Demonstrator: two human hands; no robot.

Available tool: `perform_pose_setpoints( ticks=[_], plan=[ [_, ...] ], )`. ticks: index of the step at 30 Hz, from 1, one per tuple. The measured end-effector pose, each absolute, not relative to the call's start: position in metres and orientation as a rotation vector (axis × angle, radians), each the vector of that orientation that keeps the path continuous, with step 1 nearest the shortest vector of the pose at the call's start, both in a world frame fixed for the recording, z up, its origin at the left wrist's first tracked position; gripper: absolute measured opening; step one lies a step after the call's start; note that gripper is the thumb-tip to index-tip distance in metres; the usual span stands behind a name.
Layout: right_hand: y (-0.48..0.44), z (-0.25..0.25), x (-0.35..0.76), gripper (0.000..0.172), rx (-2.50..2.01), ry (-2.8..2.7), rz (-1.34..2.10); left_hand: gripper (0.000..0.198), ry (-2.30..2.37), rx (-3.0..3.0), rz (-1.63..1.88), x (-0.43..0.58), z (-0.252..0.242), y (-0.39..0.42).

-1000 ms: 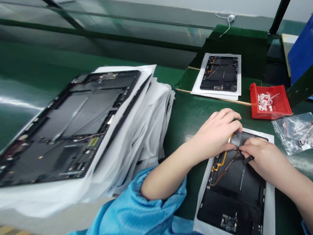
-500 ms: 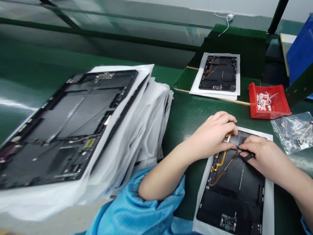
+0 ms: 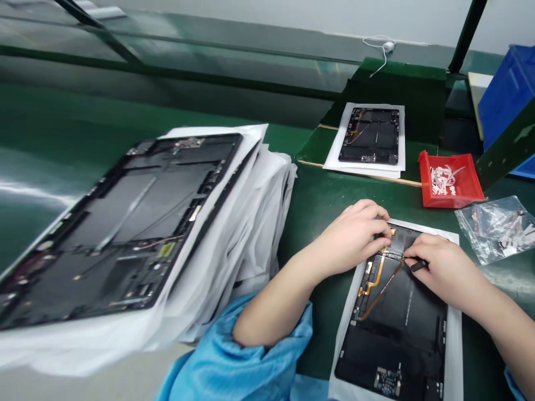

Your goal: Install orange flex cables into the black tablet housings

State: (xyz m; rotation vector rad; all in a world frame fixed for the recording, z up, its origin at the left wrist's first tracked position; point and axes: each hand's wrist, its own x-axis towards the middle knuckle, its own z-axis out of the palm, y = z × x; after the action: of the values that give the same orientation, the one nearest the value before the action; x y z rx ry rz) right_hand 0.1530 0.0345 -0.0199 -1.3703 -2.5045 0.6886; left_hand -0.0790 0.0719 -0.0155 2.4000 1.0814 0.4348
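Observation:
A black tablet casing with exposed inner parts lies open on a white sheet before me. My left hand is over its upper left edge, fingers curled and thumb near the index finger; whatever they pinch is hidden. Closed near the casing's upper middle, my right hand grips a small black tool, whose kind I cannot tell. Its fingertips are at the upper end of an orange-brown flex cable. A yellow-orange flex cable runs along the casing's left side.
To my left stands a tall stack of casings interleaved with white sheets. Another casing lies on a green board behind. Right of it are a red bin with small white pieces, a clear plastic bag and a blue crate.
My left thumb and fingers have shifted left, away from my right fingertips, uncovering more of the casing's upper middle. My right hand stays by the flex cable's end. The view has shifted slightly.

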Motion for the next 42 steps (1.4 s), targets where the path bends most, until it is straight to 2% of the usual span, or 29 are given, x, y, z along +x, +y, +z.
perform_pose_setpoints(
  ticks=[4, 9, 14, 24, 29, 33, 39, 42],
  plan=[
    [0.035, -0.019, 0.154, 0.022, -1.339, -2.496, 0.681, 0.008, 1.023, 2.407, 0.416, -0.08, -0.018, 0.071],
    [0.034, -0.022, 0.151, 0.017, -1.365, -2.487, 0.652, 0.016, 1.022, 2.39, 0.385, -0.084, -0.018, 0.072],
    [0.031, -0.028, 0.148, 0.013, -1.363, -2.448, 0.63, 0.014, 1.023, 2.388, 0.331, -0.091, -0.015, 0.073],
    [0.027, -0.032, 0.149, 0.015, -1.293, -2.477, 0.525, 0.014, 1.042, 2.364, 0.298, -0.097, -0.012, 0.072],
    [0.02, -0.023, 0.148, 0.015, -1.221, -2.274, 0.556, 0.013, 1.066, 2.357, 0.357, -0.095, -0.015, 0.073],
    [0.011, -0.01, 0.153, 0.024, -1.1, -1.928, 0.749, 0.01, 1.121, 2.317, 0.398, -0.091, -0.018, 0.077],
    [0.0, -0.008, 0.158, 0.063, -1.21, -1.648, 0.971, 0.011, 1.128, 2.321, 0.406, -0.089, -0.02, 0.08],
    [-0.009, -0.009, 0.148, 0.059, -1.435, -1.542, 1.162, 0.009, 1.125, 2.329, 0.404, -0.089, -0.021, 0.08]
  ],
)
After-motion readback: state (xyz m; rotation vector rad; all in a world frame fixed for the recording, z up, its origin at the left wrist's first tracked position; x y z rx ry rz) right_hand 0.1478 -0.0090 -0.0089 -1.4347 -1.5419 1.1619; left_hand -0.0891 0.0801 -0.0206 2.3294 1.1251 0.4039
